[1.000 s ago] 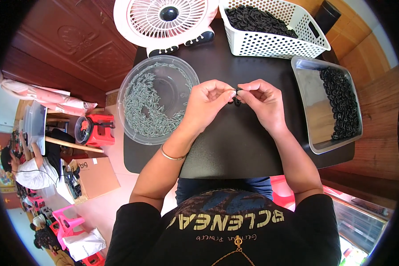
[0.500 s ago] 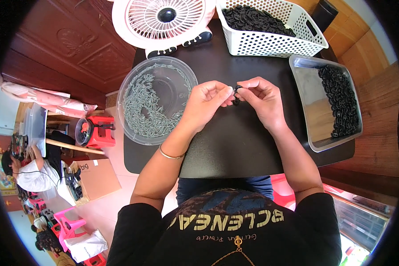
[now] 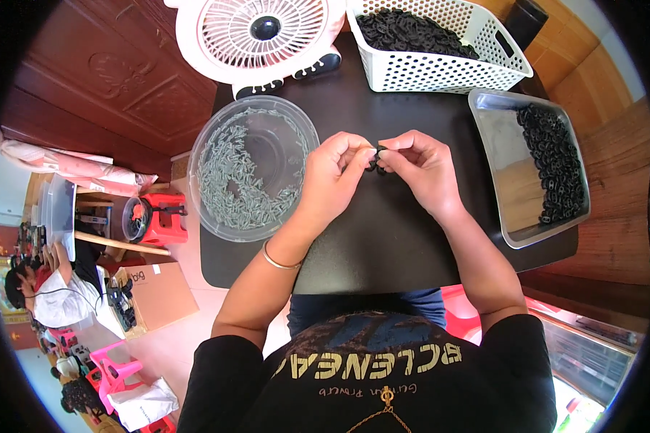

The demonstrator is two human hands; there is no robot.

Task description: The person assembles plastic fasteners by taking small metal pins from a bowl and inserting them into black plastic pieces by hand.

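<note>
Both the left hand [image 3: 337, 167] and right hand [image 3: 420, 164] pinch a small black ring [image 3: 377, 159], seemingly mid-assembly, and the next move likely calls for steady fingertip pressure

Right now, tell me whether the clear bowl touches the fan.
Cannot tell. In the head view the bowl's far rim meets the fan's dark foot in the picture, but no plain contact or gap shows.

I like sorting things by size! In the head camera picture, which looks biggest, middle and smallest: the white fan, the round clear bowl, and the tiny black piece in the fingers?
1. White fan, cut off at the top edge.
2. Round clear bowl, looks close in size to the fan, so unsure.
3. Tiny black piece, clearly smallest.
</note>
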